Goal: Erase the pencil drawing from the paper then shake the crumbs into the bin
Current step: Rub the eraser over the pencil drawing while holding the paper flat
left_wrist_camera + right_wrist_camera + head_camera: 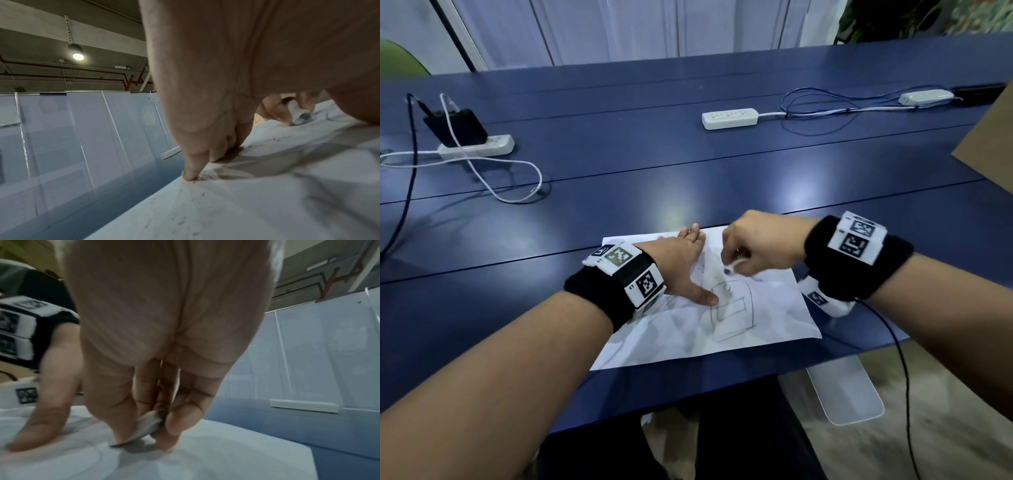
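Note:
A white sheet of paper lies near the front edge of the blue table, with a boxy pencil drawing on it. My left hand lies flat on the paper with straight fingers, thumb beside the drawing. In the left wrist view its fingertips press the paper, which is sprinkled with dark crumbs. My right hand pinches a white eraser with a grey tip and holds it down on the paper just above the drawing. The right wrist view shows the eraser between thumb and fingers.
Two white power strips with cables lie further back on the table. A brown cardboard sheet sits at the right edge. A translucent white container stands on the floor below the table's right front corner.

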A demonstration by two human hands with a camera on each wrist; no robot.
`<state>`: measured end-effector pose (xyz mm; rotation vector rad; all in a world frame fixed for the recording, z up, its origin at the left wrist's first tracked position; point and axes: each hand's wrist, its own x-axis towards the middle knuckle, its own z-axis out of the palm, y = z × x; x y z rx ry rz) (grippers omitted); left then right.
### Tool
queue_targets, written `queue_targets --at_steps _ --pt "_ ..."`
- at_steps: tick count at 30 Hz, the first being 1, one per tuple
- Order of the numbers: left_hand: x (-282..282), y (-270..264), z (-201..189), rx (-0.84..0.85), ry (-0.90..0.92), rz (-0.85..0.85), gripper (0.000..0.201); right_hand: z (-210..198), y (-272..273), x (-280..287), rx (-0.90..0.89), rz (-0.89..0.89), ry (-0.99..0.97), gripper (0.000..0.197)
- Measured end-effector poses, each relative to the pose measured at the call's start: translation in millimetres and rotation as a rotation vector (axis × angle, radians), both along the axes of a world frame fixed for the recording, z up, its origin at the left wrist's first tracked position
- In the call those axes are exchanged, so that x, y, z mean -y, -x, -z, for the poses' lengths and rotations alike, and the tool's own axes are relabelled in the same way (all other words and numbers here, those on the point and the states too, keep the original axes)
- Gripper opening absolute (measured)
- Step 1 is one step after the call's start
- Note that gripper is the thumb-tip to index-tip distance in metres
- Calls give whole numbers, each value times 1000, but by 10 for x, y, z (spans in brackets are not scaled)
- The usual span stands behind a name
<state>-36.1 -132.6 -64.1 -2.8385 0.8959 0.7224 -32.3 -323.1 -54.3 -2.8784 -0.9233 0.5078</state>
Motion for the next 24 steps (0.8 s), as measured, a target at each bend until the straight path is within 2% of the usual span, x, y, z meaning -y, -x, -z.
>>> queue_targets --at_steps 2,8,15,17,19,21,24 --pt "1 -5 -4 -1 -5 4 126 -8 18 -13 1 -9 36 20" --pt "0 12 -9 23 19 3 125 -60 -352 -91 112 165 67 11" --pt "-1 4 -12 3 9 6 124 17 0 -14 -9 33 41 17" --pt "-5 6 -12 0 15 1 124 38 -37 -24 24 67 55 7" --pt "-5 13 -14 5 15 -3 124 30 -172 -51 100 136 55 15" --pt "2 22 -18 14 10 -1 123 -10 -279 -57 105 192 45 15" --pt "6 28 -21 14 5 -6 123 -21 -299 -52 101 146 56 16"
